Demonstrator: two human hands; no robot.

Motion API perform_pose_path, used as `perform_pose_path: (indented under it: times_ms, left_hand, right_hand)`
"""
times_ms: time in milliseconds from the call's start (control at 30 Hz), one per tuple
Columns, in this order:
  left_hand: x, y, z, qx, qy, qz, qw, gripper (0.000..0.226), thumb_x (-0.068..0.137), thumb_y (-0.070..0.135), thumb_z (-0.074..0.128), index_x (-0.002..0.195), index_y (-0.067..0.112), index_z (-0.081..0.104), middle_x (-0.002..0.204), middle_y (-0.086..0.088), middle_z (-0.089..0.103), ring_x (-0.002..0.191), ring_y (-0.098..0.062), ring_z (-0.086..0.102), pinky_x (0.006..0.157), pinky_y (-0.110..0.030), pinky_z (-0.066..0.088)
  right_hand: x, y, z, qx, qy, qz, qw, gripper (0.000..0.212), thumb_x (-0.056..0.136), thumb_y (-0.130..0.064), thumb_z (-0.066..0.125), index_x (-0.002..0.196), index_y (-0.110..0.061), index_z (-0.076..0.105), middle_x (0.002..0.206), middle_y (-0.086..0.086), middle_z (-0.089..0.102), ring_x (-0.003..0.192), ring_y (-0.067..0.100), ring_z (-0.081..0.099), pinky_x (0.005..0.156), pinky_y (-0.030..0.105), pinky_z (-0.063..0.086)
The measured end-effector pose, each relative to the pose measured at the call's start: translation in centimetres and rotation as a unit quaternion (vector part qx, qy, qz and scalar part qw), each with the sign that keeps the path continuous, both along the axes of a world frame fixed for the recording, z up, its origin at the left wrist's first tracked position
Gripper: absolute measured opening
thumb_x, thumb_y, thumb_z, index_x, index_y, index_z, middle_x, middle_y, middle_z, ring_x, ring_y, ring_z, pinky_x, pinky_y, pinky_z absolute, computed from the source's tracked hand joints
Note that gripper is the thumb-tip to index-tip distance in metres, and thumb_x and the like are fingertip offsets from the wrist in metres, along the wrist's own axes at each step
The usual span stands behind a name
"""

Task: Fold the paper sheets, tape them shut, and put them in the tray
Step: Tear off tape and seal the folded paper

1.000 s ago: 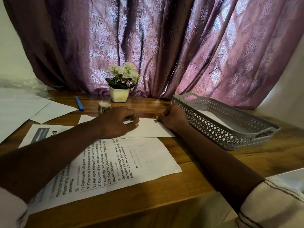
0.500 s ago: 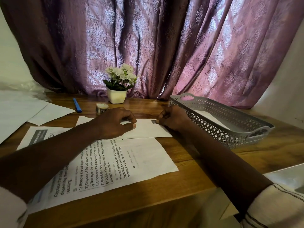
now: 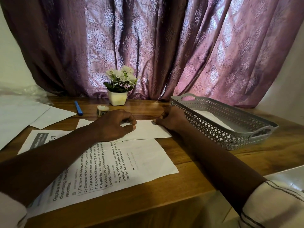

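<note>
A folded white sheet (image 3: 146, 131) lies flat on the wooden table (image 3: 189, 155), beyond a printed instruction sheet (image 3: 131, 160). My left hand (image 3: 115, 125) is arched over the folded sheet's middle, fingertips and thumb pressing it down. My right hand (image 3: 171, 119) has curled fingers pinching the sheet's far right corner, where a small dark bit of tape (image 3: 154, 123) shows. The tape roll (image 3: 102, 110) stands just behind my left hand. The grey lattice tray (image 3: 218, 134) sits to the right, with a folded white paper (image 3: 209, 116) inside.
A blue pen (image 3: 78, 108) lies at the back left near loose white sheets (image 3: 49, 116). A small white flower pot (image 3: 117, 98) stands against the purple curtain. The tray's near wall is close beside my right wrist.
Both hands stay on the folded sheet. The right hand's fingers have crept slightly left onto its far corner.
</note>
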State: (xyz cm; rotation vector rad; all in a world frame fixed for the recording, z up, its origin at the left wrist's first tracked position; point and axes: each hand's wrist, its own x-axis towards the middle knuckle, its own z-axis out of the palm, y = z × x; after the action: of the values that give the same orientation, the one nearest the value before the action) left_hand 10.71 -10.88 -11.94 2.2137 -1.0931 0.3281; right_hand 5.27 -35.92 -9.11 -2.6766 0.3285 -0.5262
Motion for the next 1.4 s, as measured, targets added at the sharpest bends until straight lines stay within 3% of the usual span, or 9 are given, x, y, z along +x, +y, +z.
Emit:
perform_pose_path:
  times_ms: [333,533,700,833,900,1133,1233,1333,1400]
  left_hand:
    - [0.1,0.1,0.2,0.017,-0.008,0.007,1.000,0.018,0.090,0.034,0.074,0.108,0.030,0.073,0.109,0.014,0.067,0.102,0.003,0.062,0.084,-0.009,0.043]
    - [-0.1,0.1,0.3,0.027,-0.010,0.007,1.000,0.017,0.091,0.037,0.072,0.108,0.033,0.072,0.109,0.014,0.067,0.102,0.003,0.062,0.090,-0.021,0.049]
    - [-0.7,0.1,0.5,0.051,-0.036,0.026,0.998,0.027,0.094,0.045,0.067,0.115,0.029,0.069,0.113,0.014,0.064,0.107,-0.004,0.058,0.097,-0.033,0.049]
    - [-0.8,0.2,0.5,0.081,-0.043,0.058,0.994,0.037,0.094,0.059,0.058,0.119,0.033,0.061,0.115,0.012,0.061,0.111,-0.010,0.055,0.098,-0.037,0.046]
    - [-1.0,0.2,0.6,0.095,-0.050,0.069,0.992,0.041,0.092,0.066,0.054,0.117,0.035,0.058,0.115,0.012,0.062,0.111,-0.012,0.056,0.099,-0.042,0.046]
    - [-1.1,0.1,0.8,0.083,-0.025,0.118,0.989,0.058,0.075,0.081,0.057,0.118,0.043,0.051,0.118,0.018,0.059,0.118,-0.013,0.056,0.104,-0.048,0.042]
    - [-1.3,0.2,0.8,0.040,-0.005,0.102,0.994,0.061,0.074,0.074,0.069,0.122,0.044,0.050,0.124,0.016,0.057,0.119,-0.012,0.057,0.104,-0.048,0.043]
    - [-1.8,0.3,1.2,0.038,-0.023,0.091,0.995,0.065,0.077,0.068,0.072,0.131,0.044,0.046,0.130,0.011,0.052,0.124,-0.016,0.053,0.105,-0.045,0.040]
    - [-2.4,0.1,1.7,0.072,-0.090,0.113,0.987,0.067,0.081,0.068,0.066,0.137,0.040,0.042,0.132,0.008,0.049,0.128,-0.020,0.049,0.111,-0.050,0.031]
  right_hand:
    - [-0.8,-0.2,0.2,0.053,0.034,0.056,0.996,0.042,0.075,-0.046,0.090,0.091,-0.011,0.073,0.084,-0.001,0.071,0.076,0.010,0.063,0.073,0.027,0.049]
    - [-1.0,-1.1,-1.5,0.163,-0.081,0.041,0.983,0.036,0.098,-0.037,0.069,0.087,-0.004,0.076,0.068,0.001,0.068,0.055,0.010,0.057,0.057,0.022,0.042]
    - [-0.7,0.3,-1.4,0.015,-0.053,0.131,0.990,0.026,0.102,-0.037,0.060,0.085,-0.023,0.073,0.079,-0.009,0.069,0.077,0.009,0.066,0.076,0.028,0.050]
    - [0.7,1.0,-2.0,-0.160,0.029,0.106,0.981,0.077,0.082,-0.094,0.022,0.114,-0.041,0.066,0.133,0.000,0.063,0.134,0.029,0.046,0.112,0.052,0.039]
    - [1.3,1.0,-2.1,-0.177,0.040,0.089,0.979,0.097,0.073,-0.101,0.011,0.111,-0.033,0.068,0.137,0.005,0.060,0.135,0.030,0.043,0.112,0.054,0.038]
    - [0.5,1.7,-1.7,-0.182,0.033,0.099,0.978,0.063,0.076,-0.092,0.026,0.075,-0.031,0.042,0.114,0.008,0.059,0.119,0.030,0.049,0.105,0.049,0.043]
    - [0.2,1.8,-1.7,-0.119,-0.028,0.120,0.985,0.050,0.084,-0.080,0.048,0.086,-0.031,0.045,0.096,-0.002,0.057,0.095,0.020,0.054,0.084,0.039,0.049]
    - [-0.6,2.0,-1.8,0.030,-0.100,0.159,0.982,0.032,0.092,-0.043,0.073,0.104,-0.023,0.051,0.087,-0.008,0.059,0.072,0.009,0.058,0.058,0.025,0.047]
    - [-1.0,2.0,-1.6,0.117,-0.147,0.159,0.969,0.027,0.090,-0.029,0.077,0.108,-0.021,0.059,0.094,-0.006,0.068,0.073,0.009,0.065,0.062,0.026,0.057]
